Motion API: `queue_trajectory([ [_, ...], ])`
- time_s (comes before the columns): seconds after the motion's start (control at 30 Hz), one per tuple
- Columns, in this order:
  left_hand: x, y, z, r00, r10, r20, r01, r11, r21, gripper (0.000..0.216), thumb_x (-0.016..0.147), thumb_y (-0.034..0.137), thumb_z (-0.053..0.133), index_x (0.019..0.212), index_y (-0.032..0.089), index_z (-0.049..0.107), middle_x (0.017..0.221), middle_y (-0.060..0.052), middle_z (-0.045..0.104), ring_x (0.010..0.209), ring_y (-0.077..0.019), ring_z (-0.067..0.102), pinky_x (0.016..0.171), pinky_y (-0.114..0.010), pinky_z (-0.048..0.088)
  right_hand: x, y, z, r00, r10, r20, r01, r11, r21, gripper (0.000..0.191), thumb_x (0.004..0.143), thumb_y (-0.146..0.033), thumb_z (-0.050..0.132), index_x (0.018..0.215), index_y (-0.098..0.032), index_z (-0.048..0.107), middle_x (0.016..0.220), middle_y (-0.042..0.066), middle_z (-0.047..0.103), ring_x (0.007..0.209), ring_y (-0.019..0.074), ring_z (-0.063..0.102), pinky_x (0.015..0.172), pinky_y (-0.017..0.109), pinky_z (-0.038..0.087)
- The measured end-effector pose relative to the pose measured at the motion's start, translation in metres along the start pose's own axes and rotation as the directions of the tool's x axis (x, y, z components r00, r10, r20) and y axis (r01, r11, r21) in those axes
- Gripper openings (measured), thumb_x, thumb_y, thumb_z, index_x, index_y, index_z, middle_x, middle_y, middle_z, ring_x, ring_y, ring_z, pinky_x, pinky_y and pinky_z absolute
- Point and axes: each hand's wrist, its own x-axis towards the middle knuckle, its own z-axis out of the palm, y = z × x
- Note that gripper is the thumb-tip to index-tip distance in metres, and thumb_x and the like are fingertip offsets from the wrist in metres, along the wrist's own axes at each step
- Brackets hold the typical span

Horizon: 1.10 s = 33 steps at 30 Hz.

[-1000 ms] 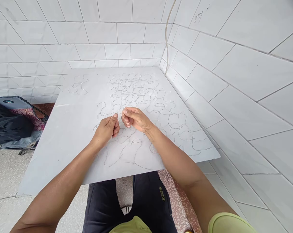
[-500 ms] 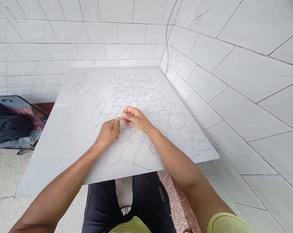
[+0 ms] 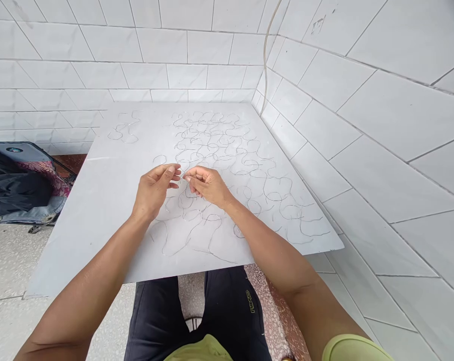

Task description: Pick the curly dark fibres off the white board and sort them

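Our left hand (image 3: 153, 188) now sits shifted toward ten o'clock, fingers parted, beside our narrowly pinched right hand (image 3: 209, 186), its hold unclear, over thin dark curved wires (image 3: 265, 188) spread twelve to six o'clock on a flat pale-grey board (image 3: 102, 190), our apparent wire-handling next needing steady fingertips.

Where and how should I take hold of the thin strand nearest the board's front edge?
I'd pinch the thin strand by its right-hand tip, coming from above the board's front edge. That tip looks free and points toward the edge; leftward it meets other strands. Being thin and seemingly flat, it probably suits fingertips.
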Motion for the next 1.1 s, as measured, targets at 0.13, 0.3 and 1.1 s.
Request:
queue_trajectory([
  [0.13, 0.007, 0.001, -0.008, 0.998, -0.024, 0.054, 0.029, 0.995, -0.096, 0.032, 0.09, 0.046, 0.077, 0.1, 0.016, 0.081, 0.102, -0.011, 0.075, 0.088, -0.0198, 0.069, 0.08, -0.035, 0.058, -0.003, -0.001, 0.003, 0.998, -0.052, 0.031, 0.053, 0.997, -0.05, 0.022, 0.1, -0.04, 0.061, 0.096, -0.021, 0.071, 0.066, -0.003, 0.06, 0.056, 0.0106, 0.049, 0.051, 0.023, 0.038],
  [0.3, 0.008, 0.0, -0.009, 0.995, 0.005, 0.099, 0.004, 0.996, -0.092, 0.026, 0.088, 0.041, 0.079, 0.093, 0.016, 0.08, 0.092, -0.009, 0.074, 0.081, -0.0179, 0.067, 0.077, -0.034, 0.058, -0.005, -0.001, 0.001, 0.981, -0.191, 0.044, 0.196, 0.961, -0.193, 0.027, 0.104, -0.038, 0.055, 0.088, -0.022, 0.07, 0.068, -0.002, 0.059, 0.06, 0.0128, 0.049, 0.058, 0.027, 0.039],
  [1.1, 0.017, 0.004, -0.021, 0.978, -0.097, 0.184, 0.13, 0.975, -0.18, 0.033, 0.089, 0.048, 0.079, 0.082, 0.016, 0.074, 0.096, -0.009, 0.07, 0.075, -0.0148, 0.061, 0.067, -0.029, 0.05, -0.006, -0.004, -0.003, 0.902, -0.385, 0.194, 0.431, 0.786, -0.444, 0.027, 0.107, -0.024, 0.047, 0.086, -0.023, 0.063, 0.076, 0.0, 0.057, 0.072, 0.0162, 0.05, 0.069, 0.032, 0.038],
])
